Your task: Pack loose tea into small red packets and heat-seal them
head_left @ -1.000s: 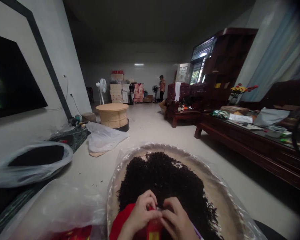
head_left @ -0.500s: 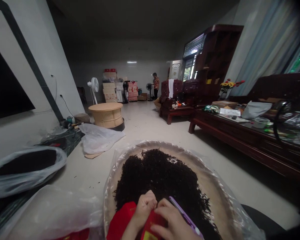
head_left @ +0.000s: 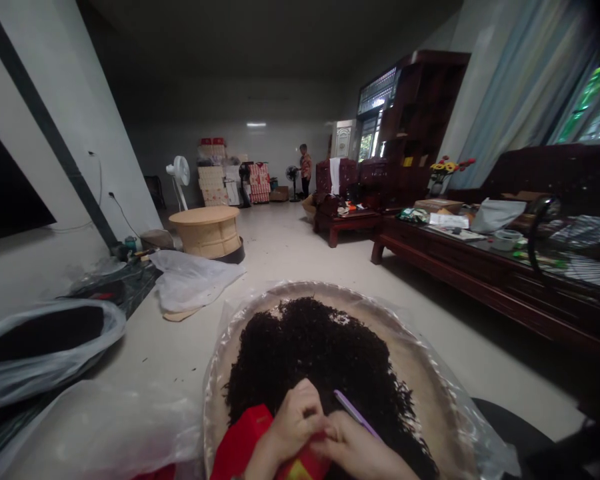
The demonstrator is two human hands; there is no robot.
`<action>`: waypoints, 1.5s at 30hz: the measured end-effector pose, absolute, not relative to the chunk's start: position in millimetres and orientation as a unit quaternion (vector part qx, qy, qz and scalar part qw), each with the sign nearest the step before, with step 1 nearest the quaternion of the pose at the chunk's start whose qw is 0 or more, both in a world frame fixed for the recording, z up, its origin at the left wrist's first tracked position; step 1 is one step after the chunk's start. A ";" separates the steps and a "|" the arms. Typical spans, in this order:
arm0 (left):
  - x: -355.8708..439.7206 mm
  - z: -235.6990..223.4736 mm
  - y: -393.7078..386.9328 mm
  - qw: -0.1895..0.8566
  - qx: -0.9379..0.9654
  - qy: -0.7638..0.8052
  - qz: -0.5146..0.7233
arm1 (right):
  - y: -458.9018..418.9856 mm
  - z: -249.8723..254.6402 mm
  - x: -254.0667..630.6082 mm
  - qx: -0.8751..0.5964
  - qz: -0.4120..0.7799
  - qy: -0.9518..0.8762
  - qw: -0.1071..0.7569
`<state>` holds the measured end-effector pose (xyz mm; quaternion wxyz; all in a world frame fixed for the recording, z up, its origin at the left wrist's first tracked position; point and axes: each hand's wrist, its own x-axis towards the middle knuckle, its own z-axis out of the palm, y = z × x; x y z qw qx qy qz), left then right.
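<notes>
Both hands are low in the middle, over a round tray (head_left: 443, 400) covered with clear plastic and heaped with dark, dry, shredded leaves (head_left: 310, 347) that look like tea. My left hand (head_left: 297, 420) is closed, its fingers bent at the top of a red packet (head_left: 316, 460) with a yellow patch. My right hand (head_left: 353, 443) pinches the same packet's upper edge from the right, and the two hands meet there. Just beyond the right hand a slim purple tool (head_left: 353, 410) rests on the leaves, its kind unclear. Left of the left hand is another red piece (head_left: 243, 440), partly covered by the forearm.
At left are a plastic-lined container (head_left: 115, 327) of dark leaves and a clear plastic bag (head_left: 105, 427) with something red inside. Ahead stand a round wooden stool-like drum (head_left: 205, 237) and a white fan (head_left: 180, 171). A long dark wooden table (head_left: 460, 287) is at right. Another person (head_left: 305, 167) stands far back.
My right hand has turned and its fingers have drawn together at the packet's top, against the left hand. The camera view has shifted slightly to the right.
</notes>
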<state>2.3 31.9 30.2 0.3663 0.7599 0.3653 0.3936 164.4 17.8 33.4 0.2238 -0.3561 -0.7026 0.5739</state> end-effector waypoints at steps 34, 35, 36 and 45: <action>1.9 -28.0 4.4 0.106 0.792 0.499 0.337 | 18.1 35.5 159.5 -0.376 0.617 -0.624 0.298; -0.1 -27.4 6.2 0.121 0.777 0.509 0.351 | 19.2 37.0 160.6 -0.371 0.620 -0.619 0.308; -2.6 -26.6 8.3 0.135 0.757 0.525 0.365 | 20.9 38.5 162.7 -0.375 0.623 -0.607 0.320; -35.9 -16.7 28.4 0.166 0.583 0.635 0.480 | 67.4 24.4 172.8 -0.589 0.318 -0.713 0.209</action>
